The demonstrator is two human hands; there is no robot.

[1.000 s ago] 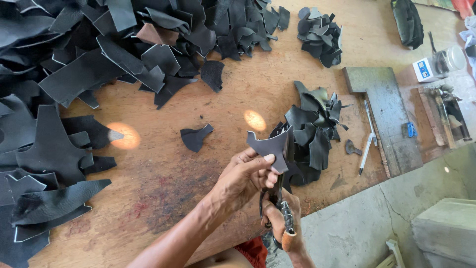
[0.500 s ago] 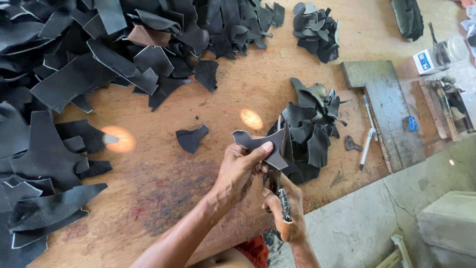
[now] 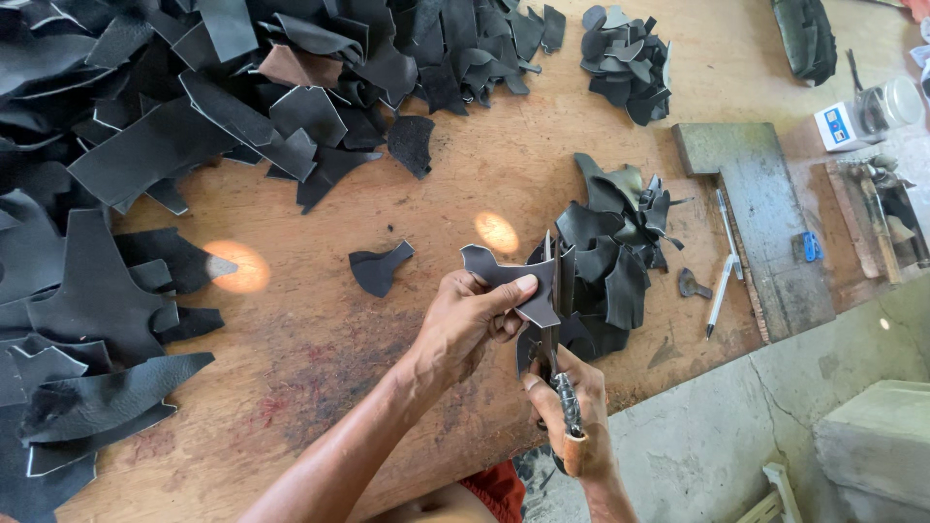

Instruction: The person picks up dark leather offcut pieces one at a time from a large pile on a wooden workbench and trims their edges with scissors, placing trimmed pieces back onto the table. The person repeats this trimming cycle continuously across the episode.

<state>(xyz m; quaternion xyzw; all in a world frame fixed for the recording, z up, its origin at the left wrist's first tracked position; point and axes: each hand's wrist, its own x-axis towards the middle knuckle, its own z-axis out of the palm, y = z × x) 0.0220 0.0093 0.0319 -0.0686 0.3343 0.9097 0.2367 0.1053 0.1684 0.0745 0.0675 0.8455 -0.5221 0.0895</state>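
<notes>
Two bare hands at six o'clock over a worn wooden table. Left hand closed on a dark grey cut leather piece, thumb on top, piece held flat above the table edge. Right hand wrapped around the handles of metal shears, blades upright and meeting the piece at its right edge. Just behind, at two o'clock from the hands, a small heap of black trimmed leather pieces, partly hidden by blades and piece. At ten o'clock, a single small black leather scrap, lying apart. Across nine to twelve o'clock, a large spread of black leather offcuts. At one o'clock, another small black pile. At three o'clock, a grey flat board, two pens beside it.
</notes>
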